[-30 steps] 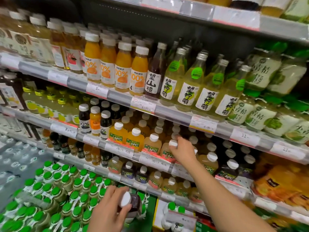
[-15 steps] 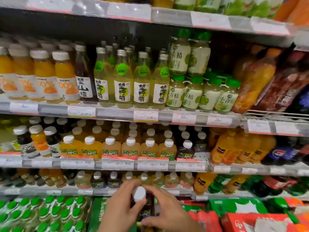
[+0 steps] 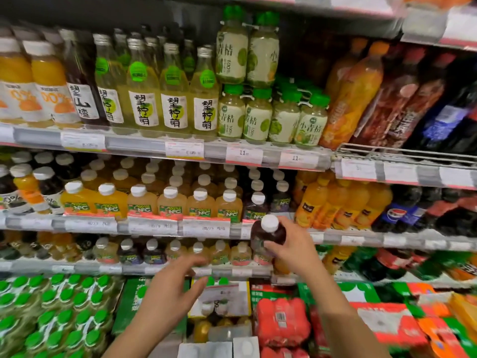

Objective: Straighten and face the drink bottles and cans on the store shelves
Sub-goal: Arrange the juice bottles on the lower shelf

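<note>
Restocking step: right hand point(image 3: 291, 250) grasps a dark juice bottle point(image 3: 268, 235) at the middle shelf's front edge point(image 3: 206, 227); left hand point(image 3: 167, 290) released, empty; next, seat it label-forward.

A single head-worn wide-angle camera faced the store shelves point(image 3: 180, 151) squarely and close — tilted slightly down. Shelf rows ran from 9 to 3 o'clock, bowed by the lens; both hands entered from 6 o'clock — no second view shared the scene.
</note>
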